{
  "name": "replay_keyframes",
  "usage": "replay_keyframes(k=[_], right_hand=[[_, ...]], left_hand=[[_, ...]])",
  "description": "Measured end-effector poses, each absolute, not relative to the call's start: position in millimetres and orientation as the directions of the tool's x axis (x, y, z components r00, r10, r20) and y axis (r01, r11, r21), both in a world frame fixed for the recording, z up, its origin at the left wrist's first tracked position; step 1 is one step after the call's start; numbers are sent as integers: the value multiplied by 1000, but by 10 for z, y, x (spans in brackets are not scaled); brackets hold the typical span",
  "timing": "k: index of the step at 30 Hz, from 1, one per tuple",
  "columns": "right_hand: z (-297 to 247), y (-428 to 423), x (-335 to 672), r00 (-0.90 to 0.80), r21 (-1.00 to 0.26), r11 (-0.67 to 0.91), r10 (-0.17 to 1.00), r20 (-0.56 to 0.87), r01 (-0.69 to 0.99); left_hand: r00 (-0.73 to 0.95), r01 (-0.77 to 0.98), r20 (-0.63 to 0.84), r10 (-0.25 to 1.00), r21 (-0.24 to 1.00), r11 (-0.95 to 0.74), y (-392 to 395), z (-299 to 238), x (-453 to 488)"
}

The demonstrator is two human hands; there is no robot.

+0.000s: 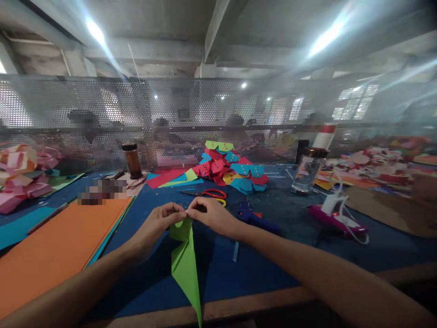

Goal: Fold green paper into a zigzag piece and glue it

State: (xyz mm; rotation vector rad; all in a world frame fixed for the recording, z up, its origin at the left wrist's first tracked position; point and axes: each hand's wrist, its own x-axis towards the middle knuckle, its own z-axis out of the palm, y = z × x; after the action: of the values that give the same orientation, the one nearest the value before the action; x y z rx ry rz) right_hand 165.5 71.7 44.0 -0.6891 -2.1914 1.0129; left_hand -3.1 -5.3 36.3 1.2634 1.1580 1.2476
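Note:
A folded piece of light green paper (186,269) hangs from my fingertips, its long point reaching down past the table's front edge. My left hand (163,221) pinches its top edge from the left. Close against it, my right hand (211,216) pinches the same edge, thumb and finger together. Just behind my hands lie scissors with red handles (216,194) and a yellow handle (221,202) partly hidden by my right hand. A blue glue gun (256,217) rests right of my right hand, and a clear glue stick (236,251) lies below that wrist.
Folded red, blue and green paper pieces with dots (221,166) are heaped at the back. Orange sheets (68,237) are stacked at left, near a brown-filled jar (132,161). At right stand a clear jar (305,173) and a magenta device with a white cord (337,221).

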Motion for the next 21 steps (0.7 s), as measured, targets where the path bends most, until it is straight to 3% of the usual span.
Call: replay_keyframes(k=[21], right_hand=[[390,750,1660,-756,-827,534,612,233,178]], left_hand=[[-21,86,85,996,993,-83,-45,346,-27]])
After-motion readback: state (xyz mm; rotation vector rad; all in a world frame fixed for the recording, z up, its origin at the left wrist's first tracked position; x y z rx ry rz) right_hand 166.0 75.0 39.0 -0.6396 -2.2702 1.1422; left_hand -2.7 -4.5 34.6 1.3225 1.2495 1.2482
